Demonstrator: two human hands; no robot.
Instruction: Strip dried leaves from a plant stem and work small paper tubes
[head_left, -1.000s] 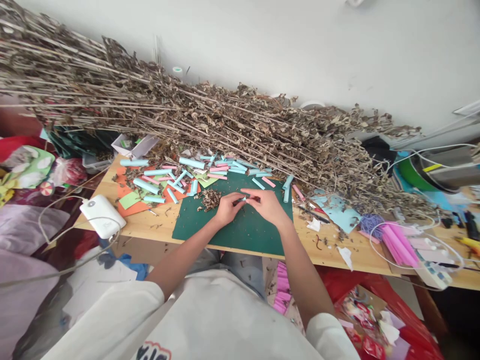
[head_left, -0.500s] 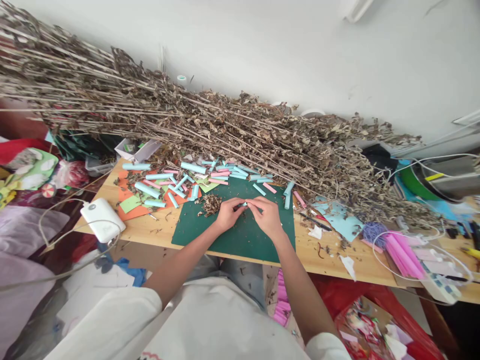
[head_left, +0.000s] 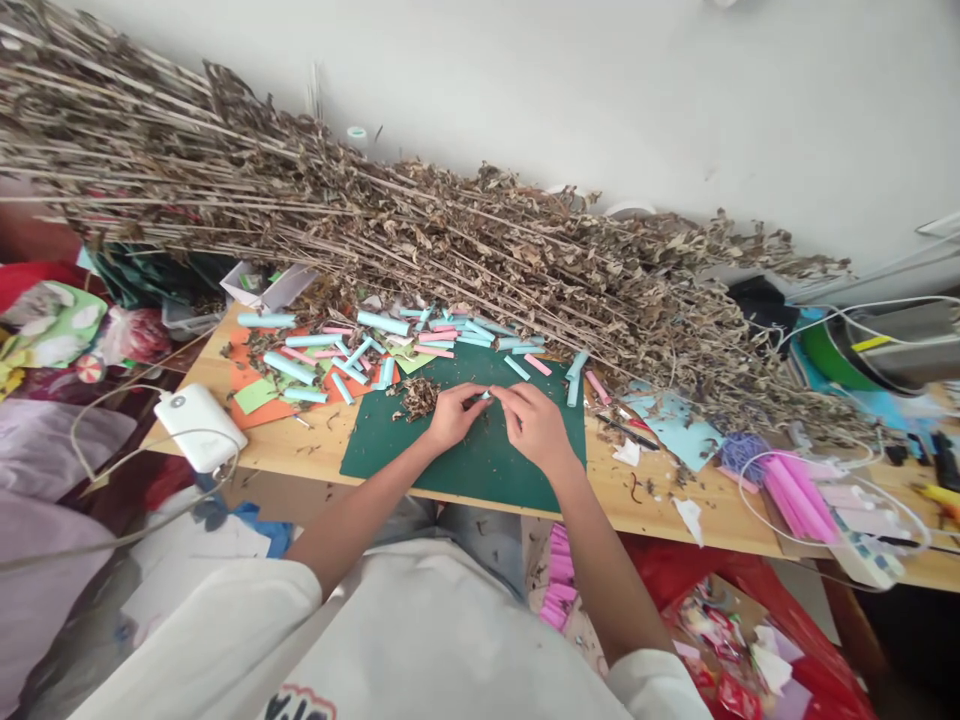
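Both my hands meet above the green cutting mat. My left hand (head_left: 454, 414) is closed, pinching a small light blue paper piece (head_left: 487, 395) at its fingertips. From the other side my right hand (head_left: 534, 422) has its fingers closed at the same piece, which they mostly hide. A small heap of crumbled dry leaves (head_left: 420, 398) lies on the mat (head_left: 480, 466) just left of my left hand. Behind my hands, blue paper rolls (head_left: 383, 323) and pink paper rolls (head_left: 537, 365) are scattered over the mat's back edge and orange paper (head_left: 255, 366).
A long pile of dried plants (head_left: 450, 230) spans the table's back. A white power bank (head_left: 200, 428) with a cable lies left. To the right are blue paper (head_left: 679, 425), purple string (head_left: 744, 452), pink paper (head_left: 801, 497) and a power strip (head_left: 862, 550). A red bag (head_left: 817, 640) sits below.
The view has shifted slightly. My right hand has turned a little, its fingers stretching further over the blue piece; my left hand keeps its pinch.
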